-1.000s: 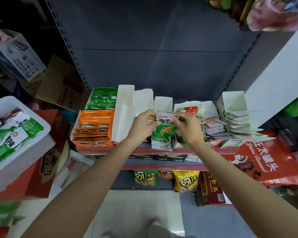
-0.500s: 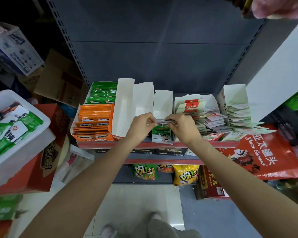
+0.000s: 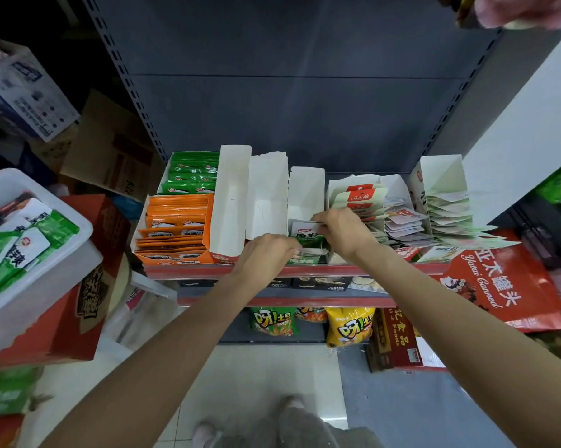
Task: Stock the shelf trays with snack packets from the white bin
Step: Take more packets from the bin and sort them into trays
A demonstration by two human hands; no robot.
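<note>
Green-and-white snack packets (image 3: 306, 239) sit in the narrow white shelf tray (image 3: 306, 189) at the middle of the shelf. My right hand (image 3: 342, 231) pinches the top edge of the rear packet there. My left hand (image 3: 266, 253) rests its fingertips on the front packets of the same tray, fingers bent over them. The white bin (image 3: 36, 276) stands at the left on a red carton, with several more green-and-white packets (image 3: 17, 244) inside.
Left of the tray are two empty white trays (image 3: 234, 195), an orange packet tray (image 3: 175, 231) and green packets (image 3: 192, 173) behind. Right trays hold pale packets (image 3: 447, 211). A red canned-food sign (image 3: 499, 279) juts out at right. Chip bags (image 3: 348, 326) sit on the lower shelf.
The packet that both hands held upright above the tray has gone down into it. My left hand dropped to the front packets; my right stays at the rear packet's top edge.
</note>
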